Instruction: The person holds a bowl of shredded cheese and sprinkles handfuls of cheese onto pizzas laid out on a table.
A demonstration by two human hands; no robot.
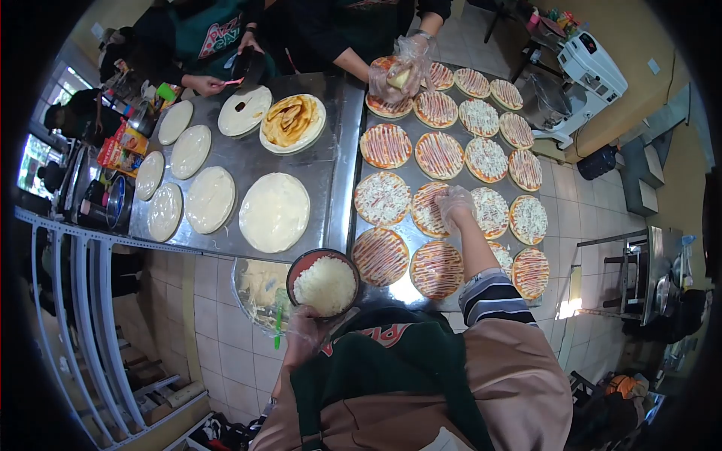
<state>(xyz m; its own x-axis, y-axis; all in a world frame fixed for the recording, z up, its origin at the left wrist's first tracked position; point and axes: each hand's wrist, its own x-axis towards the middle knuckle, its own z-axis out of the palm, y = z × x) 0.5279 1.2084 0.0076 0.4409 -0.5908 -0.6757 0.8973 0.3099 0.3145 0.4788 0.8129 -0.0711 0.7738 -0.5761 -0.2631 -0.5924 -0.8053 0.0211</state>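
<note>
My left hand (304, 325), in a clear plastic glove, grips a dark-rimmed bowl (289, 279) with a reddish inside. White grated cheese (325, 287) fills much of it. Over a pizza (427, 213) in the right-hand group is my gloved right hand (456, 206), its fingers bunched and pointing down; what they hold is hidden. That pizza shows stripes of sauce and some white shreds. Beside it lies a cheese-covered pizza (382, 198). Nearer to me are two striped pizzas, one at the left (381, 257) and one below my hand (436, 269).
Several pale dough rounds (274, 213) lie on the left metal table (331, 195); one dough round carries brown sauce (293, 120). Across the tables, a co-worker's gloved hands (398, 79) work over a pizza. Another person holds a pink-handled tool (233, 81). A mixer (590, 79) stands at right.
</note>
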